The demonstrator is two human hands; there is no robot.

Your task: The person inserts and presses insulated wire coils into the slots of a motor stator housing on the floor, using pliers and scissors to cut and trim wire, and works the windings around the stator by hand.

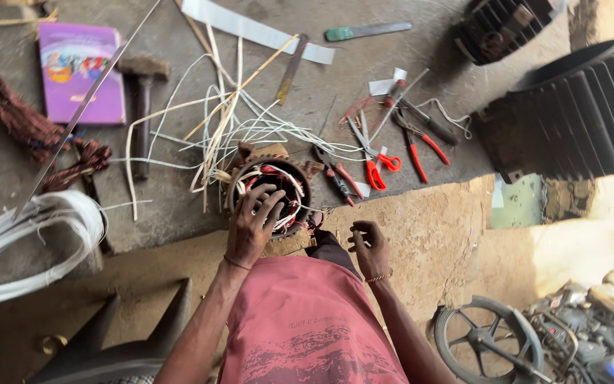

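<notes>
The person's left hand lay spread over the near rim of a round motor stator, its fingers open and pressing on the copper windings and white sleeves inside. The stator stood at the near edge of the grey bench, just far of the person's knees. The right hand hovered to the right of the stator, apart from it, fingers loosely curled; whether it pinched anything could not be told. A tangle of white sleeving strands fanned out from the stator toward the far left. Red-handled scissors and pliers lay just right of it. A hammer and a purple booklet sat farther left, and a coil of white tubing rested at the near left.
</notes>
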